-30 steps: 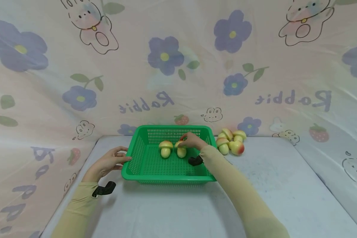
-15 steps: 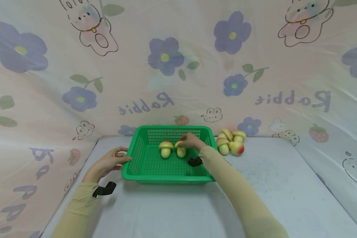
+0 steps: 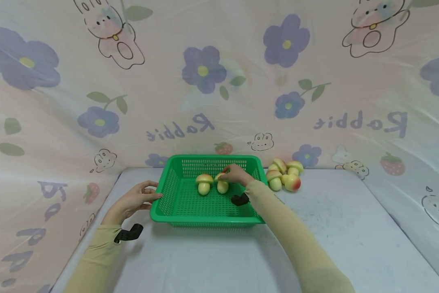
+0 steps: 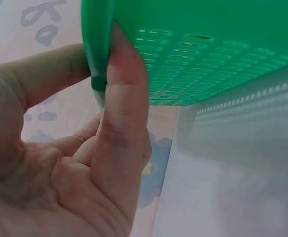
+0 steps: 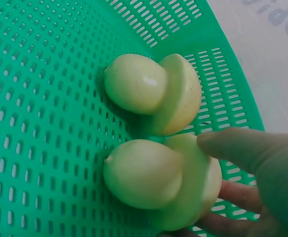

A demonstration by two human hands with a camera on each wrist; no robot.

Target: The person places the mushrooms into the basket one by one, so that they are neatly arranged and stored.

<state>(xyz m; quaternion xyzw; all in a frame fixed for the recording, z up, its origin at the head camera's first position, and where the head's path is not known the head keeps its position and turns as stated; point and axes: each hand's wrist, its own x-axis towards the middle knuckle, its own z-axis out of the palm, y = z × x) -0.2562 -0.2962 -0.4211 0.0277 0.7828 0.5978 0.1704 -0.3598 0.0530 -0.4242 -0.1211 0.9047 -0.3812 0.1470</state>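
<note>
My left hand (image 3: 135, 199) pinches the left rim of a green plastic basket (image 3: 208, 219); in the left wrist view the rim (image 4: 98, 49) passes between thumb and fingers. Two toy mushrooms with pale stems and yellow-red caps lie side by side inside. My right hand (image 3: 237, 174) reaches in over the basket's right part and grips the right-hand mushroom (image 3: 223, 187) by its cap. Up close in the right wrist view, the thumb lies on one side of that cap (image 5: 195, 182) and fingers show behind it. The other mushroom (image 3: 204, 187) sits just left of it, untouched.
Several more toy mushrooms (image 3: 275, 180) are clustered on the white table (image 3: 336, 219), right of the basket near the back edge. One of them (image 3: 291, 182) points its red cap forward. A printed cloth (image 3: 241, 101) hangs behind the table and along the sides.
</note>
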